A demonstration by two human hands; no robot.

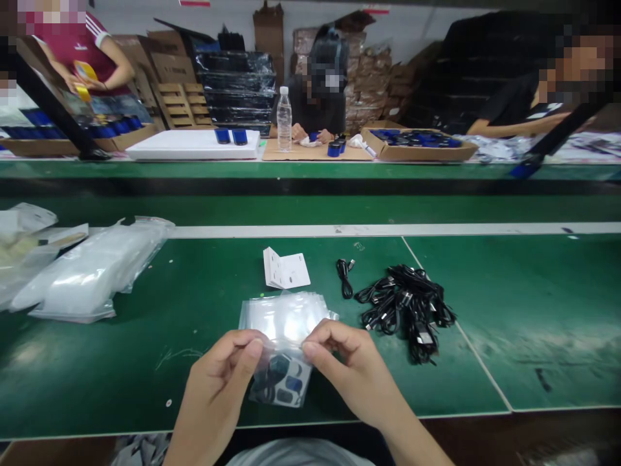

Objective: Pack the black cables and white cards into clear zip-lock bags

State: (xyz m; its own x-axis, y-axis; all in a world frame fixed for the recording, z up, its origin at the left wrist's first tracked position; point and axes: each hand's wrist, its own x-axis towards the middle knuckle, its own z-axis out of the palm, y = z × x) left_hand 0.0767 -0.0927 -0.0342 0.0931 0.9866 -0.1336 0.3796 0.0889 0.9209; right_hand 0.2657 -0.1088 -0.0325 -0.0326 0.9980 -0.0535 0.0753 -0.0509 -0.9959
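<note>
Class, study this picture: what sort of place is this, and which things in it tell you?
Most likely a factory packing line: a long green workbench, a heap of black cables, clear plastic bags being handled, and stacked cartons behind.

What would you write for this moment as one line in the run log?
left hand: pinches clear plastic bag | right hand: pinches it too | nearby: black cables, folded white card

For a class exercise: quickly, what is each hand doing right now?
Left hand: closed, pinching a clear plastic bag.
Right hand: closed, pinching the same clear plastic bag.
</note>
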